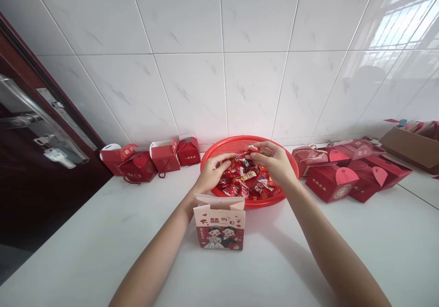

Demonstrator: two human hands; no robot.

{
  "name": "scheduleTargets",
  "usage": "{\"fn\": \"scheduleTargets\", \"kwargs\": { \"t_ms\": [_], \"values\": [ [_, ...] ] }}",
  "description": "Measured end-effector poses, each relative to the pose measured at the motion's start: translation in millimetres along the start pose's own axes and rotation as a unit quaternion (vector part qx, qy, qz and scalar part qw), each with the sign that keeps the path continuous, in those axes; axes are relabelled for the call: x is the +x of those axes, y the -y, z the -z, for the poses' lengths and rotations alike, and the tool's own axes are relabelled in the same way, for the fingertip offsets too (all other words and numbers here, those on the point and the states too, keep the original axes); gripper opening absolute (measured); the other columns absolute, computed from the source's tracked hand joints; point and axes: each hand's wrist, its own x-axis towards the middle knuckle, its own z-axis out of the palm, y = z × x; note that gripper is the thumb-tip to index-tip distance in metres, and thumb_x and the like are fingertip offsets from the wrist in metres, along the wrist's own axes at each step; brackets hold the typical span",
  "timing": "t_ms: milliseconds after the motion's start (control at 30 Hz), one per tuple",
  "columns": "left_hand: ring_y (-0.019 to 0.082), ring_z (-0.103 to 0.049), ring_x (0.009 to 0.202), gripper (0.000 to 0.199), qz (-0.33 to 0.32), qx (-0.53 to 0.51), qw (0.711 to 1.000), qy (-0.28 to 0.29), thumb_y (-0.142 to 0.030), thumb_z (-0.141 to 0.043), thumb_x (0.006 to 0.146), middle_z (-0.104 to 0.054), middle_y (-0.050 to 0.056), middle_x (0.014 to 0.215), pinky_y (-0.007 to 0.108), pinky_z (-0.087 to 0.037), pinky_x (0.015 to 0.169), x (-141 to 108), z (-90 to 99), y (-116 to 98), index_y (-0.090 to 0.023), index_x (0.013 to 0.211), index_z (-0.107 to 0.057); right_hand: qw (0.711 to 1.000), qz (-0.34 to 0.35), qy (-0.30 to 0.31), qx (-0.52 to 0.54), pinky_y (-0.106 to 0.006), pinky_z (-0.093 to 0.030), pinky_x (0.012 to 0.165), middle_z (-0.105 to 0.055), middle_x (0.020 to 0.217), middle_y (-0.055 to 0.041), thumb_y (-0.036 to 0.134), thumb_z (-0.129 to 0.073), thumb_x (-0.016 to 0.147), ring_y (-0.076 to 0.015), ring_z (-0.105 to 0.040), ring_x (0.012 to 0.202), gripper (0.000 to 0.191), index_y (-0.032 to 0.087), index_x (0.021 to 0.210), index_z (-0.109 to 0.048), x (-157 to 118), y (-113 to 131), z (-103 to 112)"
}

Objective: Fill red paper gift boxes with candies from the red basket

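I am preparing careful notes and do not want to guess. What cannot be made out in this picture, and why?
In the head view:
- Bottom inside the open pink-and-red paper box: hidden by its front.
- Base of the round red plastic mesh basket: covered by shiny wrapped sweets.
- Finest print on those sweets: too small.
- Far end of the brown cardboard box: cut off by the right edge.
- Whether the left hand pinches a sweet: too small.

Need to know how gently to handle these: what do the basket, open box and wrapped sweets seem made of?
Basket: probably plastic; smooth, slightly glossy red, with a perforated wall.
Open box: likely thin card, printed and matte-looking, with crisp folds.
Wrapped sweets: wrappers look like plastic film or foil, shiny and crinkled.
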Motion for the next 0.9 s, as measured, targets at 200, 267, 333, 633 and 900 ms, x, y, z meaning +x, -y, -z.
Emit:
{"fn": "scheduleTargets", "kwargs": {
  "t_ms": [200, 267, 333, 633, 900],
  "values": [
    [0.028, -0.065, 0.121, 0.028, 0.022, -0.011, 1.0, -0.016, -0.035, -0.066, 0.082, -0.078, 0.003, 0.117, 0.041, -0.046, 0.11, 0.0, 0.1, 1.4, -0.026, 0.103, -0.082, 1.0, -0.003, -0.005, -0.017, -0.035, -0.058, 0.079, -0.076, 0.085, -0.0039, 0.03, -0.079, 0.07, -0.0234, -0.076, 0.088, 0.032, 0.021, 0.096, -0.063, -3.5, 2.2, -3.9],
    [0.028, -0.065, 0.121, 0.028, 0.025, -0.017, 0.999, -0.02, -0.038, -0.066, 0.083, -0.078, 0.004, 0.117, 0.041, -0.047, 0.109, -1.0, -0.2, 0.1, -0.026, 0.102, -0.082, 1.0, 0.002, -0.003, -0.02, -0.036, -0.059, 0.08, -0.076, 0.084, -0.0037, 0.03, -0.079, 0.071, -0.0237, -0.076, 0.088, 0.031, 0.021, 0.095, -0.063, -4.3, 2.5, -4.8],
    [0.029, -0.066, 0.12, 0.03, 0.025, -0.02, 0.999, -0.017, -0.043, -0.069, 0.083, -0.078, 0.005, 0.117, 0.041, -0.049, 0.106, -2.3, -0.8, -2.4, -0.025, 0.104, -0.082, 1.0, 0.006, -0.001, -0.019, -0.037, -0.059, 0.082, -0.077, 0.085, -0.0041, 0.03, -0.08, 0.071, -0.0241, -0.076, 0.089, 0.03, 0.021, 0.095, -0.063, -5.1, 2.5, -6.1],
    [0.03, -0.068, 0.115, 0.043, -0.026, 0.051, 0.998, 0.012, -0.045, -0.08, 0.078, -0.077, 0.01, 0.119, 0.043, -0.05, 0.104, -2.5, -1.4, -0.8, -0.018, 0.112, -0.078, 0.998, 0.042, 0.046, 0.016, -0.039, -0.059, 0.09, -0.077, 0.089, -0.0034, 0.032, -0.083, 0.068, -0.0235, -0.076, 0.091, 0.033, 0.021, 0.093, -0.064, -5.6, -3.4, -12.2],
    [0.03, -0.071, 0.107, 0.036, -0.028, 0.049, 0.998, -0.001, -0.045, -0.076, 0.081, -0.08, 0.01, 0.11, 0.043, -0.053, 0.099, -1.4, -0.4, 1.8, -0.018, 0.104, -0.08, 0.997, 0.07, 0.021, 0.013, -0.037, -0.057, 0.085, -0.076, 0.091, -0.0032, 0.028, -0.082, 0.066, -0.022, -0.074, 0.088, 0.032, 0.021, 0.093, -0.067, -3.1, -0.3, -5.4]
  ]
}}
